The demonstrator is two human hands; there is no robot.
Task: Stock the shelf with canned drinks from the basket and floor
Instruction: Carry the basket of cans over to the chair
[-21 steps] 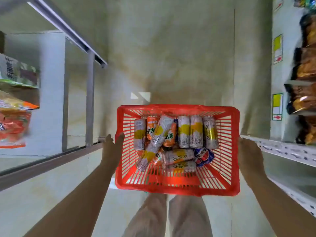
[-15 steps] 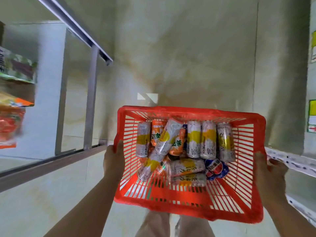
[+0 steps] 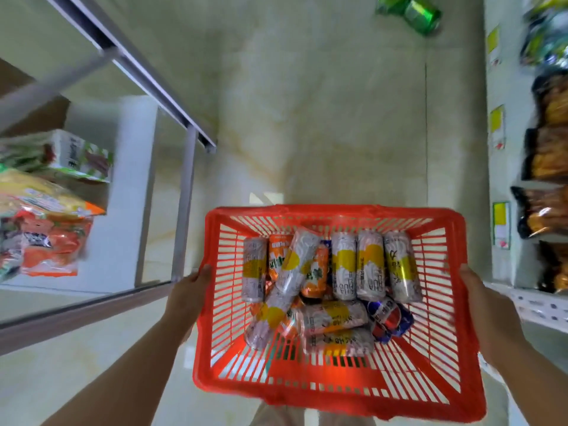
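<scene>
Plainly the stocking has hardly begun, as I judge it: the red basket [image 3: 335,210] is heaped with canned drinks [image 3: 344,265], mostly white-and-yellow with a few orange and one blue, and green cans [image 3: 421,12] lie on the floor [image 3: 307,118] well ahead. I hold the basket out in front of me, my left hand [image 3: 190,290] clasping its left rim and my right hand [image 3: 482,302] gripping its right rim. The cans thus lie between my hands, and the white shelf [image 3: 534,302] is just beside my right.

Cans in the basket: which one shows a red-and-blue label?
The red-and-blue can beside the basket's right wall; the others are silver-and-yellow or orange.
</scene>
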